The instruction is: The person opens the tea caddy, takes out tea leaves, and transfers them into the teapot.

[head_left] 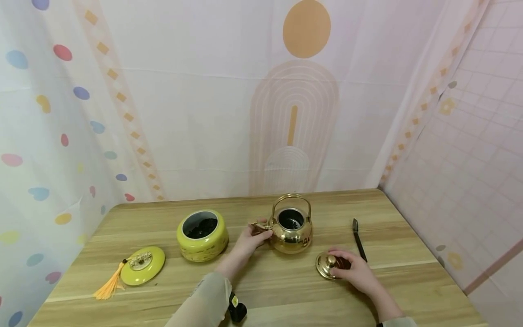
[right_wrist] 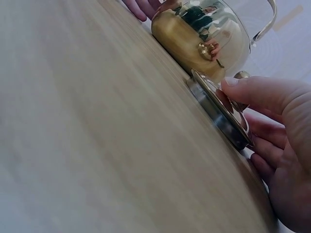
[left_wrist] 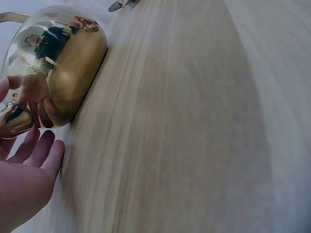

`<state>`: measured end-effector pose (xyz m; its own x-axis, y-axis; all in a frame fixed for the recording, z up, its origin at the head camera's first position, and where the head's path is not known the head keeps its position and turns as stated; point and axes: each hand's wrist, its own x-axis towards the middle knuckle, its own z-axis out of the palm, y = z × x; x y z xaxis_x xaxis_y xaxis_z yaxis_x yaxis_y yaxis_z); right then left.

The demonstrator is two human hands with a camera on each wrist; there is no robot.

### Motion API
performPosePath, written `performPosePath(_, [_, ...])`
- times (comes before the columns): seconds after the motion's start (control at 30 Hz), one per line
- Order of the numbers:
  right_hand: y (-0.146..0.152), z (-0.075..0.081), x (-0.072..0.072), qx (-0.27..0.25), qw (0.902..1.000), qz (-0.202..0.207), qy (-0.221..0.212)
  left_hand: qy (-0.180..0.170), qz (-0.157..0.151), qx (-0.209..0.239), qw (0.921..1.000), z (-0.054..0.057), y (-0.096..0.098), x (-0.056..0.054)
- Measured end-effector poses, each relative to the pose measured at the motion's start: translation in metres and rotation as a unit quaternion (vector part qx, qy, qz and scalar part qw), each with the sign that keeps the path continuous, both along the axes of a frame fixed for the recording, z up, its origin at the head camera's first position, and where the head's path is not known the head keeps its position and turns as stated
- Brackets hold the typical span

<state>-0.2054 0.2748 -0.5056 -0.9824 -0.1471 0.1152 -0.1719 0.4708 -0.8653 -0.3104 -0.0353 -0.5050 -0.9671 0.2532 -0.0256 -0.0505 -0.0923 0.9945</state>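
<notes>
A shiny gold teapot [head_left: 288, 243] with an upright loop handle stands lidless at the middle of the table, its dark inside showing. My left hand [head_left: 247, 245] holds its spout [left_wrist: 17, 120] between thumb and fingers; the other fingers extend below the spout. To the right of the pot lies its gold lid [head_left: 324, 269], with a round knob. My right hand [head_left: 354, 271] grips this lid, thumb by the knob and fingers at the far side. In the right wrist view, the lid's rim [right_wrist: 214, 111] is at the tabletop, close to the pot.
Left of the pot stands an open yellow jar [head_left: 202, 250] with dark contents. Its yellow lid [head_left: 149, 272], with an orange tassel [head_left: 110, 284], lies farther left. A slim black tool [head_left: 358, 240] lies right of the pot. Patterned curtains [head_left: 204, 113] hang behind the wooden table [head_left: 286, 295].
</notes>
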Motion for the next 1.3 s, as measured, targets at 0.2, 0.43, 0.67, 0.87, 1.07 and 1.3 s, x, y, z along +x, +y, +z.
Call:
performPosePath(0.2, [-0.001, -0.001, -0.001, -0.003, 0.9999, -0.005, -0.008, 0.001, 0.004, 0.011, 0.9999, 0.002, 0.0, 0.0])
performPosePath(0.43, [-0.002, -0.001, 0.0, -0.02, 0.9996, -0.011, -0.014, 0.006, -0.003, 0.03, 0.9995, 0.0, -0.001, -0.003])
performPosePath(0.67, [-0.004, -0.002, -0.003, -0.018, 0.9996, -0.017, -0.009, 0.005, 0.0, 0.014, 0.9999, 0.001, -0.002, -0.003])
performPosePath(0.87, [-0.011, 0.007, -0.01, -0.029, 0.9995, -0.012, 0.005, -0.002, 0.007, 0.006, 1.0, 0.003, -0.002, -0.003])
performPosePath(1.07, [-0.027, 0.03, -0.02, -0.024, 0.9978, 0.029, 0.054, 0.001, 0.003, 0.003, 1.0, 0.003, -0.003, -0.003])
performPosePath(1.3, [-0.04, 0.049, -0.026, -0.029, 0.9976, 0.035, 0.052, -0.005, 0.012, 0.011, 0.9999, 0.008, -0.006, -0.005])
